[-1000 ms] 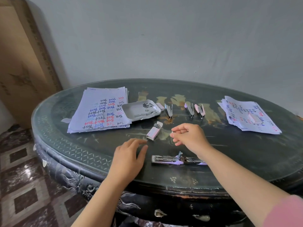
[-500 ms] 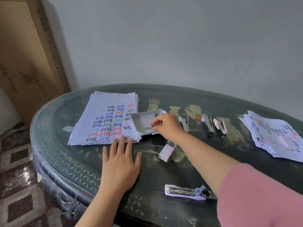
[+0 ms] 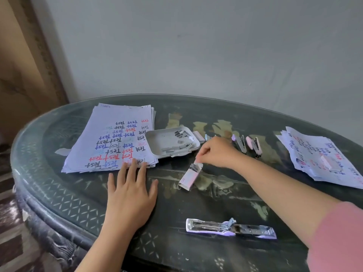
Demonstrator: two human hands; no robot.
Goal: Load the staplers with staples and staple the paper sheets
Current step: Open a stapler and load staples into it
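Now the left hand lies flat and open on the bench, near the tray; the right hand, beside the tray, is pinched, its hold unclear; the opened stapler lies well nearer than the tray.

The stack of white paper sheets at the left of the frame carries "Test" handwritten again and again in black, blue and red, upside down from here. Writing on the right-hand white sheets is too blurred to read.
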